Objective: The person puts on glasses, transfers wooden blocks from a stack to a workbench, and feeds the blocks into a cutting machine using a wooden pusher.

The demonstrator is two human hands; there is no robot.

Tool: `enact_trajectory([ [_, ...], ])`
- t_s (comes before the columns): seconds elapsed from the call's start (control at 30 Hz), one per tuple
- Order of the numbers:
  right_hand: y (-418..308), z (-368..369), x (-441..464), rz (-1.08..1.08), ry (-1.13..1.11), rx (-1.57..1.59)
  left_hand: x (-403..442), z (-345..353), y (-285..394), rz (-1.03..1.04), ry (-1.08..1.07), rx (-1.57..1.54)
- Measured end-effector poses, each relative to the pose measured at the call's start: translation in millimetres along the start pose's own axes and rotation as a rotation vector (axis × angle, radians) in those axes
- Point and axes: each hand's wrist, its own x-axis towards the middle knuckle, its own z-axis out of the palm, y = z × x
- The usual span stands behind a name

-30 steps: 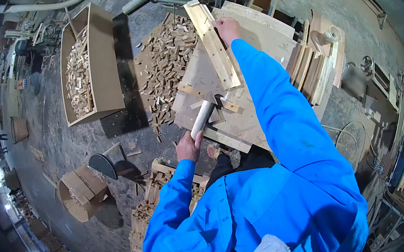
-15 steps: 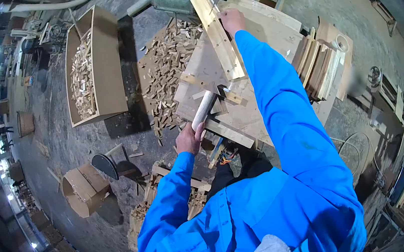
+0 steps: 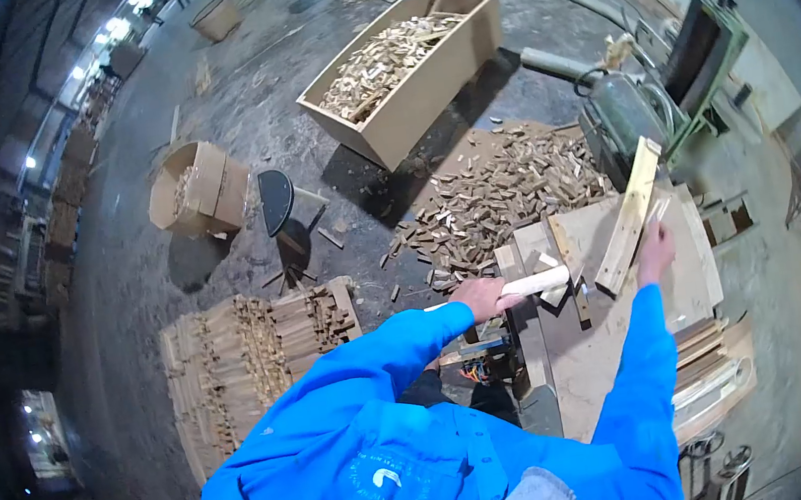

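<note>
My left hand (image 3: 479, 298) is closed round one end of a pale wooden piece (image 3: 537, 282), whose other end reaches over the edge of the workbench top (image 3: 613, 364). A long, light wooden board (image 3: 631, 218) lies slantwise on that top. Just right of the board is my right hand (image 3: 656, 254), slightly blurred, its fingers bent near small pale slivers (image 3: 660, 210); what they hold, if anything, I cannot make out. Between my hands, a narrow wooden strip (image 3: 565, 260) is fixed on the top.
A long box (image 3: 440, 85) of offcuts stands beyond a heap of wood pieces (image 3: 504, 197) on the floor. Left are a cardboard carton (image 3: 203, 189), a round black stool (image 3: 278, 202) and stacked wooden pieces (image 3: 260, 367). More strips (image 3: 699, 358) lie by my right arm.
My view has turned, so the box and heap now appear farther right. My left hand still holds the wooden piece. My right hand has moved back from the long board's side.
</note>
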Motion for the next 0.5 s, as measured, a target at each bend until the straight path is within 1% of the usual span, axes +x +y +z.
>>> enact_trajectory([
  [0.03, -14, -6, -23, -0.028, -0.010, 0.081, 1, -4, 2, -0.011, -0.014, -0.021],
  [0.1, -46, -13, -83, -0.053, -0.207, 0.019, -7, 0, -6, -0.037, -0.002, -0.060],
  [0.17, -86, -9, -154, -0.098, -0.356, 0.179, -13, 5, -20, 0.124, 0.246, -0.182],
  [0.2, -126, -15, -185, -0.137, -0.453, 0.131, -19, 5, -24, 0.116, 0.269, -0.195],
  [0.23, -134, -7, -211, -0.160, -0.528, 0.156, -25, 5, -25, 0.169, 0.457, -0.216],
  [0.27, -171, -10, -239, -0.109, -0.572, 0.135, -29, 6, -27, 0.223, 0.642, -0.231],
  [0.3, -170, 2, -259, -0.233, -0.587, 0.102, -35, 9, -28, 0.220, 0.708, -0.342],
  [0.33, -180, 10, -280, -0.244, -0.620, 0.137, -48, 6, -28, 0.215, 0.714, -0.354],
  [0.4, -204, 17, -312, -0.373, -0.681, 0.089, -73, -1, -36, -0.083, 0.329, -1.033],
  [0.43, -215, 22, -326, -0.380, -0.728, 0.071, -87, -4, -43, -0.130, 0.439, -0.950],
  [0.47, -226, 26, -337, -0.389, -0.776, 0.053, -100, -5, -58, -0.166, 0.392, -1.036],
  [0.5, -246, 24, -343, -0.436, -0.827, 0.059, -110, 1, -81, -0.238, 0.410, -1.314],
])
